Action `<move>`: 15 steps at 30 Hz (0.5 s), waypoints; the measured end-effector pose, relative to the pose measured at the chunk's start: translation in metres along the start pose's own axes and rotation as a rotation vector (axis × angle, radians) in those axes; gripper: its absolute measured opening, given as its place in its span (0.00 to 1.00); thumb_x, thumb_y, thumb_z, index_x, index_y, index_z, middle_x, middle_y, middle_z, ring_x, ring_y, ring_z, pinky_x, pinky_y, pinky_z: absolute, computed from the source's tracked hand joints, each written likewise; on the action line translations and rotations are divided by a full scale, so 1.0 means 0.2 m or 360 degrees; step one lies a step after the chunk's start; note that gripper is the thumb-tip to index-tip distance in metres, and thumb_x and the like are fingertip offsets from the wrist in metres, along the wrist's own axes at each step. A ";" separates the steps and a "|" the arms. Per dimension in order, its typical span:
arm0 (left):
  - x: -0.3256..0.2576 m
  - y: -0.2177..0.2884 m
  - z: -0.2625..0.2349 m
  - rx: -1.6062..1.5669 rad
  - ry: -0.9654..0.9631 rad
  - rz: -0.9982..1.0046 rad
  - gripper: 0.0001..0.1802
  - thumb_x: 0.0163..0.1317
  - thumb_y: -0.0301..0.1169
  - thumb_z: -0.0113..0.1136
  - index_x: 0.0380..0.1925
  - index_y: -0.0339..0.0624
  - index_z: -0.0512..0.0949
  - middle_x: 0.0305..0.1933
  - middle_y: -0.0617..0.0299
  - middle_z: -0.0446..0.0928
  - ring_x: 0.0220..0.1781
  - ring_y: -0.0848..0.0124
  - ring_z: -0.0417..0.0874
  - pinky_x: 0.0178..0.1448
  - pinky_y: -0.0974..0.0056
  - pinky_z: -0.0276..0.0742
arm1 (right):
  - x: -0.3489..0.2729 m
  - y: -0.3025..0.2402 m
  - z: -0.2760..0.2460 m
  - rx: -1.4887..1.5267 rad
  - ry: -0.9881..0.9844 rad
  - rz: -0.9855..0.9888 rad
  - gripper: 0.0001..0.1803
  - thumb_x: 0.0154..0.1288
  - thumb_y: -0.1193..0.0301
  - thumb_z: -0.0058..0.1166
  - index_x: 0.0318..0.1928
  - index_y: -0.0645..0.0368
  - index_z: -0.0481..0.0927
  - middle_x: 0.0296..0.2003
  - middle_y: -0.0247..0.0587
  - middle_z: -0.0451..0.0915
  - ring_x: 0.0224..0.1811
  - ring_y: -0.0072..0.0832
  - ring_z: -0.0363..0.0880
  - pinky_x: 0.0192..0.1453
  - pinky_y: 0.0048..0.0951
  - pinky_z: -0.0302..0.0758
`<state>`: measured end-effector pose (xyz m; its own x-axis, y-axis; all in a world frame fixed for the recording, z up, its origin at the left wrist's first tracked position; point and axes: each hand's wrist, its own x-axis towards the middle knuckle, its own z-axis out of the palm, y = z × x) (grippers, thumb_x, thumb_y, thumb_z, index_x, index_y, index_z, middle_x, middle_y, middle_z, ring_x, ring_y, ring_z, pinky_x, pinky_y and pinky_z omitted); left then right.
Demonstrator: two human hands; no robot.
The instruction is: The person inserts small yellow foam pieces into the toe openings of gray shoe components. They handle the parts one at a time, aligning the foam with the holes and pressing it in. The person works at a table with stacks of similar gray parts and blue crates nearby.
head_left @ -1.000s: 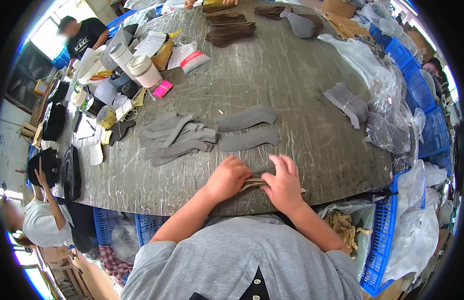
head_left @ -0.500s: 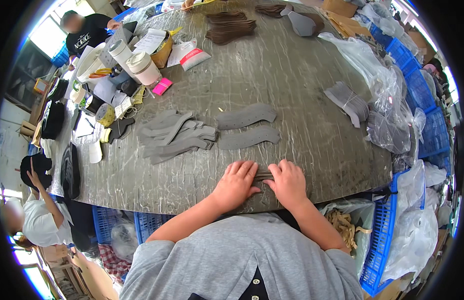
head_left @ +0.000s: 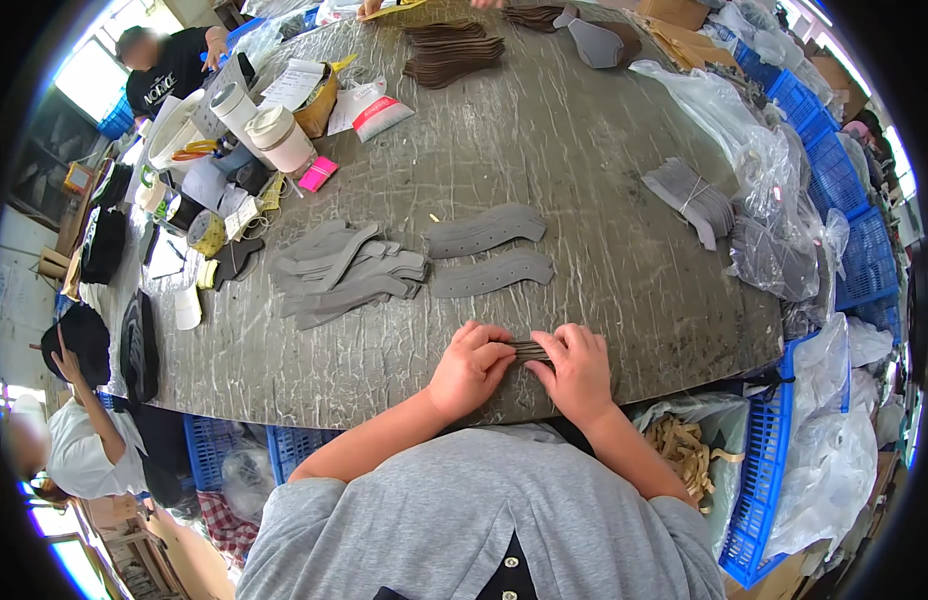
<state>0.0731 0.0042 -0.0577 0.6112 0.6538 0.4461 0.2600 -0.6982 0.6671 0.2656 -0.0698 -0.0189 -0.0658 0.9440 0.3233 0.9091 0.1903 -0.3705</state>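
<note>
Close to the table's near edge, a small stack of thin grey cut pieces (head_left: 530,350) stands with its layered edges showing between my hands. My left hand (head_left: 471,370) is closed on its left end, thumb and fingers pinching. On the right end my right hand (head_left: 574,370) grips it too, thumb on the near side. Most of the stack is hidden under the fingers. Just beyond lie two curved grey strips with small holes, a far one (head_left: 487,230) and a near one (head_left: 494,274). Left of them spreads a loose pile of grey strips (head_left: 349,270).
A tied grey bundle (head_left: 690,198) lies on the table's right, beside clear plastic bags (head_left: 779,255). Brown stacked pieces (head_left: 452,55) sit at the far side. Cups (head_left: 281,140) and a pink pad (head_left: 318,173) stand at left. Blue crates (head_left: 759,490) border the table. Other people work nearby.
My left fingers, earlier stretched out flatter, have curled into a pinch on the stack's left end. The right hand keeps its hold. At the far edge, another person's hand has appeared.
</note>
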 end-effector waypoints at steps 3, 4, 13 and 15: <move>-0.02 0.00 0.01 0.0113 -0.0039 0.0016 0.22 0.54 0.26 0.68 0.50 0.36 0.76 0.48 0.55 0.78 0.48 0.55 0.78 0.55 0.53 0.73 | -0.04 0.04 0.03 0.0050 0.0009 0.0081 0.24 0.50 0.63 0.71 0.49 0.51 0.80 0.39 0.35 0.72 0.43 0.37 0.72 0.46 0.41 0.69; -0.02 0.01 0.01 0.0168 -0.0065 0.0021 0.24 0.54 0.27 0.68 0.52 0.36 0.75 0.49 0.55 0.78 0.49 0.55 0.77 0.56 0.52 0.72 | -0.05 0.05 0.05 0.0093 0.0007 0.0119 0.24 0.50 0.63 0.71 0.49 0.52 0.80 0.39 0.35 0.72 0.44 0.38 0.72 0.47 0.41 0.69; 0.04 0.11 -0.08 0.0615 -0.0621 -0.0031 0.28 0.58 0.30 0.56 0.62 0.42 0.72 0.55 0.56 0.74 0.54 0.56 0.74 0.62 0.50 0.68 | -0.10 0.10 0.08 0.0384 0.0045 0.0105 0.26 0.50 0.66 0.70 0.51 0.53 0.78 0.43 0.42 0.71 0.46 0.42 0.71 0.54 0.45 0.67; 0.04 0.12 -0.07 0.0632 -0.0538 0.0062 0.27 0.58 0.29 0.56 0.61 0.45 0.74 0.54 0.57 0.74 0.53 0.56 0.74 0.60 0.50 0.69 | -0.07 0.04 0.06 0.0197 -0.0009 0.0011 0.28 0.51 0.62 0.70 0.53 0.52 0.76 0.45 0.41 0.70 0.47 0.42 0.70 0.54 0.46 0.66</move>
<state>0.0732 -0.0029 -0.0301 0.8161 0.5404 0.2049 0.4558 -0.8198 0.3468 0.2698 -0.0776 -0.0363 -0.0625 0.9468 0.3156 0.8518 0.2153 -0.4775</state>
